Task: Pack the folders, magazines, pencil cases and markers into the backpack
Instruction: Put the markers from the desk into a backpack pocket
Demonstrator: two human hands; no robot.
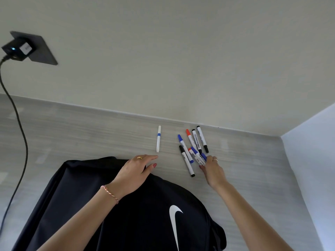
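Observation:
A black backpack (112,211) with a white swoosh lies flat on the grey table in front of me. My left hand (135,169) rests on its top edge, fingers spread and reaching toward a single white marker with a blue band (158,139). To the right lies a cluster of several markers (192,142) with blue, red and black caps. My right hand (212,170) is at the near end of that cluster, its fingers closed around two or three markers (198,156) with blue and red caps.
The grey wood-grain table (72,134) meets a pale wall at the back and a white side wall (311,151) on the right. A black charger (16,48) sits in a wall socket at upper left, and its cable (20,127) hangs down across the table's left side.

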